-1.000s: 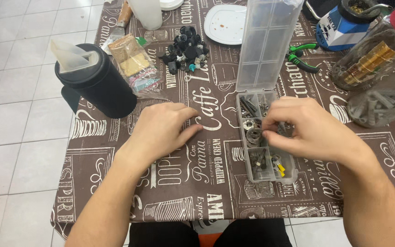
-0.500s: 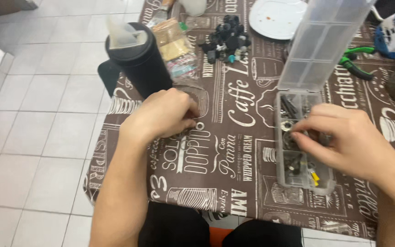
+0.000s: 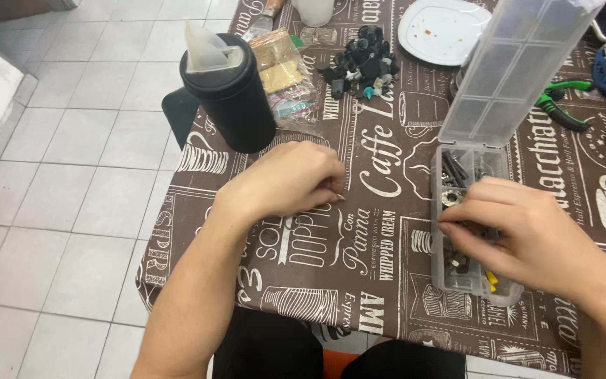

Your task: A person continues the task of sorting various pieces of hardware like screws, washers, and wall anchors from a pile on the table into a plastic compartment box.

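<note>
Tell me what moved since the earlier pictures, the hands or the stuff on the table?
Mostly the camera swung left, so more floor shows. The right hand stayed over the clear parts box, fingers dipping into it. The left hand stayed curled on the tablecloth. The black cup, white plate and green pliers did not move.

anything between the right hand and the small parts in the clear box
Nothing visible does. The right hand is already over the open parts box, fingertips down among the parts. The raised lid leans away behind it. The left hand rests on the tablecloth, apart from the box.
</note>
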